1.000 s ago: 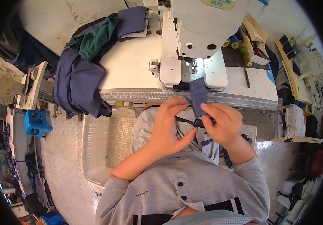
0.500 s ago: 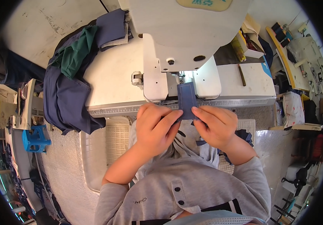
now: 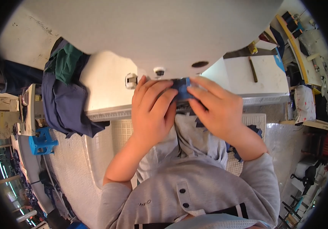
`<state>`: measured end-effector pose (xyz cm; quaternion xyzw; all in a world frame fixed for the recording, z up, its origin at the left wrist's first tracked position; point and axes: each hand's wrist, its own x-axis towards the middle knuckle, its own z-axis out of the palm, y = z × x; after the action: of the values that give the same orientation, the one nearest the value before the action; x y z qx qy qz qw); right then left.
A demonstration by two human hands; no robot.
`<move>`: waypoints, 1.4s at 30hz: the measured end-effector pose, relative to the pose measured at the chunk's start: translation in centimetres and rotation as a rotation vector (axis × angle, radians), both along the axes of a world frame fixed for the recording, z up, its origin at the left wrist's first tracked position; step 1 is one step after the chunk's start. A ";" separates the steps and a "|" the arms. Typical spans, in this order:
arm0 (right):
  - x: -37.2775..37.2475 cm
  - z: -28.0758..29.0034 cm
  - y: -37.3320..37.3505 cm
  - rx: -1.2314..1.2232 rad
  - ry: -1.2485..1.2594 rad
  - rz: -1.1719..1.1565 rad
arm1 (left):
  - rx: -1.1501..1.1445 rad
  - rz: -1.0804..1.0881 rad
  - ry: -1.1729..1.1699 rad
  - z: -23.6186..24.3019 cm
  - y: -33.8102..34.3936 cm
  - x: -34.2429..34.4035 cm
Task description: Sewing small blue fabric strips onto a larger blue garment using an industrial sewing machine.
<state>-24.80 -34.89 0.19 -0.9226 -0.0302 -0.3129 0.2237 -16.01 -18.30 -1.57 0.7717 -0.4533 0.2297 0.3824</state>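
Observation:
A small navy fabric piece (image 3: 183,91) lies under the white sewing machine's head (image 3: 164,34), pulled in close to it. My left hand (image 3: 152,107) pinches its left side, with fingertips pressed on the cloth. On the other side my right hand (image 3: 219,107) holds the right edge between thumb and fingers. A narrow folded or raised strip shows at that right edge, lit brighter blue. The needle and presser foot are hidden behind the machine head, and my fingers cover much of the piece.
Navy garments (image 3: 66,101) with a green cloth (image 3: 68,63) hang over the table's left side. A ruler strip (image 3: 110,113) runs along the front edge. At right lies a thin brown tool (image 3: 253,69). Below are a cream plastic basket (image 3: 120,133) and a blue stool (image 3: 43,142).
Both hands have moved forward with the fabric piece, up to the machine head. My view has leaned in, so the machine fills more of the picture.

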 end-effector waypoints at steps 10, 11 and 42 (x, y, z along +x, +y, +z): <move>0.4 -0.9 -0.6 -0.123 -0.099 0.043 | 0.016 -0.007 -0.082 -0.8 0.3 0.2; 0.3 -0.9 -0.6 -0.124 -0.098 0.043 | 0.010 -0.010 -0.093 -1.1 0.3 0.1; 0.4 -0.4 -1.3 -0.191 -0.021 0.057 | -0.031 0.056 -0.137 -2.0 0.1 -0.5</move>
<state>-24.45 -36.21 -0.23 -0.9351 -0.0884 -0.3120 0.1430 -16.50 -18.19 -3.55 0.7606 -0.4532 0.2994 0.3557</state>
